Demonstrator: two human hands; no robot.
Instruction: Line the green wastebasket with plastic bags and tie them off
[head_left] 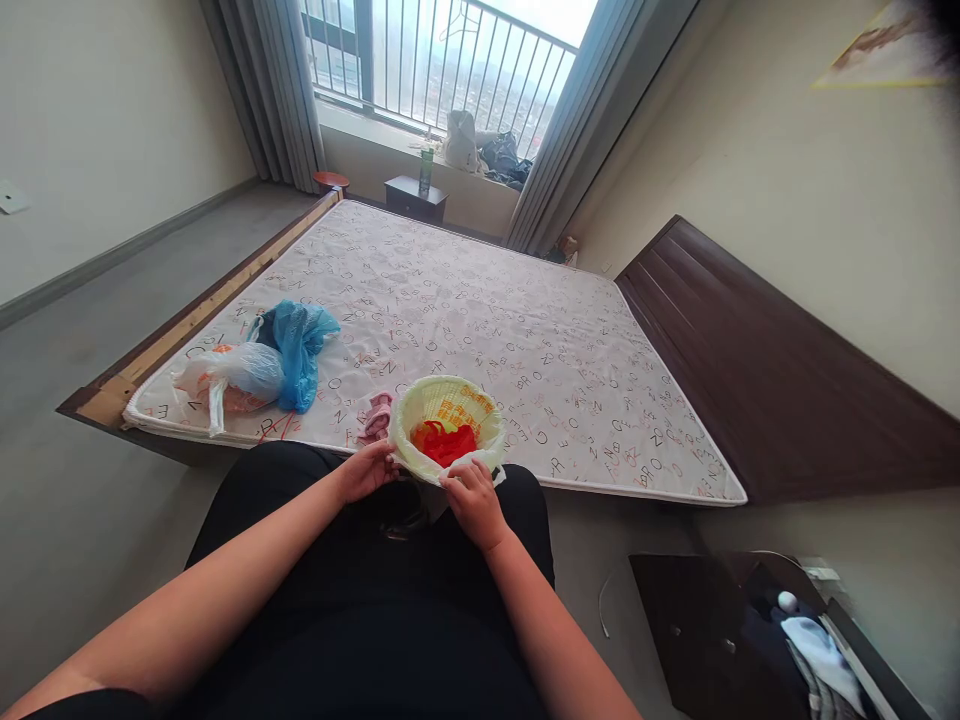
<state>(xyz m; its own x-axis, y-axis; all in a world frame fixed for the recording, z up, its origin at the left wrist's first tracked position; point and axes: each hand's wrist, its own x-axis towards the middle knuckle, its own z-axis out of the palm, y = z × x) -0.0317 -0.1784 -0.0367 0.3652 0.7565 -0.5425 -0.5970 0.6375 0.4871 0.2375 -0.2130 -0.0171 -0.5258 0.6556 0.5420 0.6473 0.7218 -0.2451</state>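
A small round bin [491, 425], lined with a pale yellow plastic bag with orange print, is in front of my knees at the mattress edge. Inside it lies something bright red and crumpled [448, 442]. My left hand [371, 470] grips the rim and liner on the left side, thumb uppermost. Fingers of my right hand [474, 498] are closed over the near right rim, pinching the bag's edge. Just left of the bin, a pink cloth [377, 415] lies on the mattress. The bin's lower part is hidden.
The letter-printed mattress [480, 300] fills the bed frame, with a dark headboard [787, 380] at right. A blue plastic bag [301, 350] and a filled white plastic bag [236, 378] lie on it at left. A dark cabinet [690, 630] holding clothes stands lower right.
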